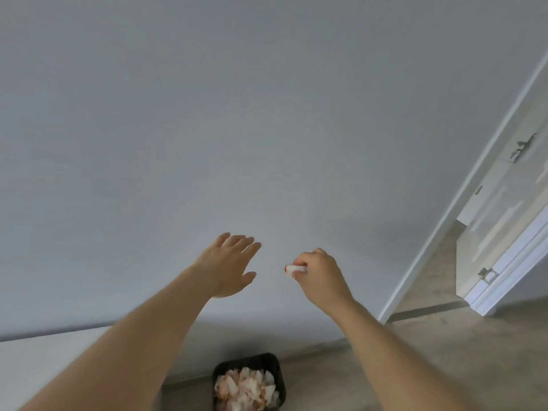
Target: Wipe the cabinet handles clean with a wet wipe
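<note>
Both arms reached toward a plain grey wall [207, 129]. The left hand [229, 264] had fingers straight and apart; the right hand [318, 274] pinched a crumpled wet wipe [295, 269]. Below, a black bin [271, 363] stood on the floor [444, 351].

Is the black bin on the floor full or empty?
Nearly full: crumpled, reddish-stained wipes fill the black bin close to its rim.

Both forearms bare, stretched fwd from frame bottom | L hand [229, 262]: back to cam, fingers straight & slightly spread, thumb out toward R, holds nothing | R hand [318, 274]: wrist bent, fingers curled in, pinching small white wad [295, 269] at fingertips | hands near each other, not touching
</note>
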Demonstrator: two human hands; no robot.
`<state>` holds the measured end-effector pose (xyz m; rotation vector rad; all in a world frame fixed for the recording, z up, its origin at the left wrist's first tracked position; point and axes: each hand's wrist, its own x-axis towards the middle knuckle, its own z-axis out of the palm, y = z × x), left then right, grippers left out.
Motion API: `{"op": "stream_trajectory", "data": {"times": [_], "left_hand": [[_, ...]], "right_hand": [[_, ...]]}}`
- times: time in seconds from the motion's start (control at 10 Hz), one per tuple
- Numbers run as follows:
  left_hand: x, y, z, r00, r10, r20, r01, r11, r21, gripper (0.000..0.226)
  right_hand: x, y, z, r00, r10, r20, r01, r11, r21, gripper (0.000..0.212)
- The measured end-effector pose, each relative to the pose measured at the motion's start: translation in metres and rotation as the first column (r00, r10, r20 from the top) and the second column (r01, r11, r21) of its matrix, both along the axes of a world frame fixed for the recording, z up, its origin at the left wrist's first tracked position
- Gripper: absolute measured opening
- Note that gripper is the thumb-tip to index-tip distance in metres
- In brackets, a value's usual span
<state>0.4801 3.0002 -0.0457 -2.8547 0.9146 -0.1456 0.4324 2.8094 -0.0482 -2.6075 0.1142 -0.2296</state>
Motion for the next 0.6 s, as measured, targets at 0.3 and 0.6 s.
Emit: {"op": "stream_trajectory", "data": {"times": [0.3,0.6], "left_hand": [[0.024,-0.007,-0.211,1.0,0.017,-0.013,-0.017,0.999,0.047,0.061],[0.033,0.002,-0.352,0.999,0.053,-0.001,-0.053,0.993,0.104,0.063]], "right_hand": [[0.025,-0.015,-0.252,0.989,0.047,-0.139,-0.06,0.994,-0.092,0.022],[0.041,0.0,-0.414,0.968,0.102,-0.228,-0.143,0.975,-0.171,0.035]]}}
